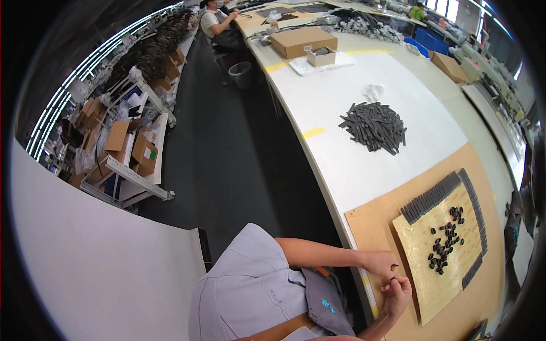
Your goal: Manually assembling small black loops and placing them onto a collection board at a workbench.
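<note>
My left hand [377, 263] and my right hand [398, 292] are close together over the near edge of the table, both with fingers pinched. A small black piece [394, 265] pokes out at the left fingertips. Another dark bit shows at the right fingertips; whether it belongs to the same piece I cannot tell. Just beyond my hands lies a yellowish sheet [424, 284] with small black rings or loops [446, 244] scattered over its middle. Dark grey strips [430, 199] are lined up side by side along its far and right edges.
Brown board [369, 219] lies under the sheet. Farther along the white-topped table are a heap of dark strips [375, 128], a cardboard box [303, 42] and a small open box [321, 55]. A seated person [219, 25] and a bin [240, 75] are beyond; shelving [133, 170] stands across the aisle.
</note>
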Available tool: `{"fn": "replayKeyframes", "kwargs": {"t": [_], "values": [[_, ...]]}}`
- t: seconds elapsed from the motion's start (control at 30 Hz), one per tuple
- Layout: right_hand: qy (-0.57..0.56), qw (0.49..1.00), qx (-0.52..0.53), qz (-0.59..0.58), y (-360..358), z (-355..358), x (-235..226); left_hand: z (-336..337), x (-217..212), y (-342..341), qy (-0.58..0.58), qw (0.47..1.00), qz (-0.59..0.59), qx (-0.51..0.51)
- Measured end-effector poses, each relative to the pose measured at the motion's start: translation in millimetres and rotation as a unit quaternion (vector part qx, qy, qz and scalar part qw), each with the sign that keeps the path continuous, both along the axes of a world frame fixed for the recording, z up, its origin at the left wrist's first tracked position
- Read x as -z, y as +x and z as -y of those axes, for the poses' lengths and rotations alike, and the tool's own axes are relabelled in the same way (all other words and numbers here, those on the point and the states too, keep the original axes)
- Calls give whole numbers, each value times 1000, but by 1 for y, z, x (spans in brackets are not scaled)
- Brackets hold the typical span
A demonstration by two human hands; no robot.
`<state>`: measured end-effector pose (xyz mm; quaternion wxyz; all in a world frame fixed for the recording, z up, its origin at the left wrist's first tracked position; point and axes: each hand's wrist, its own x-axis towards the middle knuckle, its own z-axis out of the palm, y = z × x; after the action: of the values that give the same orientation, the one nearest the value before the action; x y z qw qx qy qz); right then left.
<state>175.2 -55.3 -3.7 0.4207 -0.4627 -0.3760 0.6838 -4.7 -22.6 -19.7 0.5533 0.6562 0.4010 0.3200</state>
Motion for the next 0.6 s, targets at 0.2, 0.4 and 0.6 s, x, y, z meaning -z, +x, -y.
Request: {"fn": "replayKeyframes", "kwargs": {"t": [0.2, 0.4, 0.6], "values": [[3, 1000, 8, -5, -5, 2, -2, 0, 3, 4, 14, 1000, -19, -13], [19, 1000, 6, 12, -5, 4, -4, -5, 6, 0, -10, 1000, 3, 15], [22, 1000, -5, -6, -6, 6, -8, -7, 11, -1, -33, 999, -7, 36]]}}
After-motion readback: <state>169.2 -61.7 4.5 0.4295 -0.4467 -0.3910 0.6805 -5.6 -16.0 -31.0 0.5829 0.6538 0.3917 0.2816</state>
